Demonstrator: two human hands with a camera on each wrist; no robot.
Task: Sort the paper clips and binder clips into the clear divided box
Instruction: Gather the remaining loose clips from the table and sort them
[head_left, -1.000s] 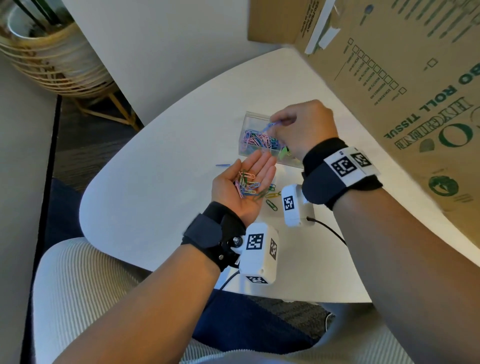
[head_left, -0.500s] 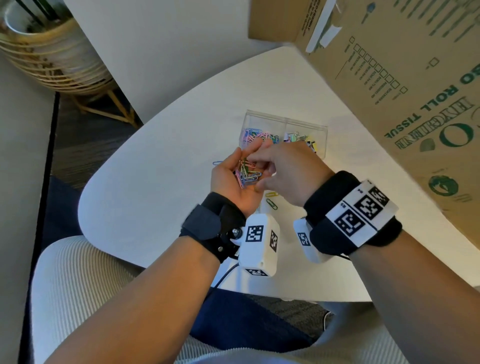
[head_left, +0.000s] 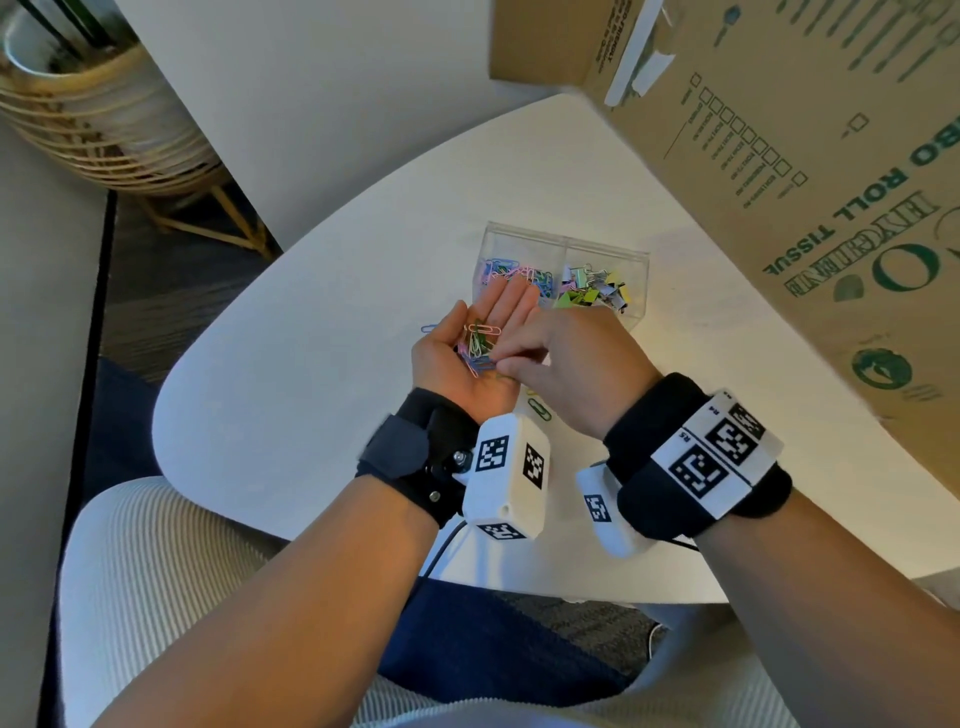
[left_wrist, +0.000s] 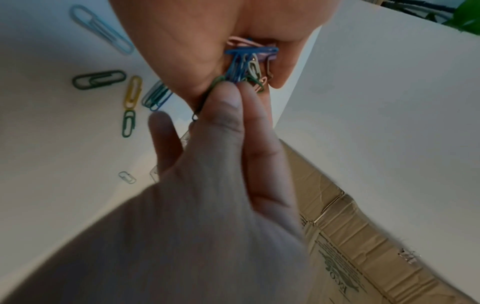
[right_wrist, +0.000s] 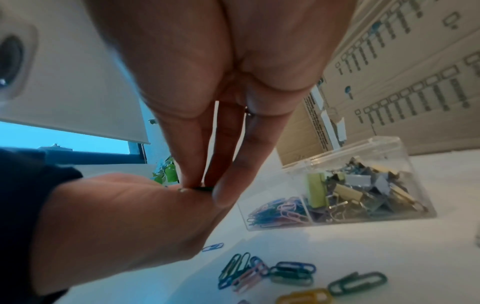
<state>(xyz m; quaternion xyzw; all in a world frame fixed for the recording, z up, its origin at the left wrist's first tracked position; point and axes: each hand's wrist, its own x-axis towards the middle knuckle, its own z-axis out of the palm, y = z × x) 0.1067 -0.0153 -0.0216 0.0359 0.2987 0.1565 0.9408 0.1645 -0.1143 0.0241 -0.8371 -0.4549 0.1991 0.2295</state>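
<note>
My left hand (head_left: 485, 332) lies palm up over the table in front of the clear divided box (head_left: 566, 243). A small heap of coloured paper clips (head_left: 478, 345) rests in its palm, fingers straight. My right hand (head_left: 503, 364) reaches in from the right, and its thumb and fingertips (right_wrist: 223, 195) pinch clips (left_wrist: 246, 65) from that heap. The box's left compartment holds paper clips (right_wrist: 278, 211). Its right compartment holds binder clips (right_wrist: 363, 191).
Several loose paper clips (right_wrist: 291, 271) lie on the white table (head_left: 311, 364) below my hands. One blue clip (head_left: 428, 329) lies left of my left hand. A big cardboard box (head_left: 831, 208) stands close on the right. The table's front edge is near my lap.
My right hand came back from the box's left compartment to my left palm and now pinches at the heap. The box is uncovered again. My left hand stayed put.
</note>
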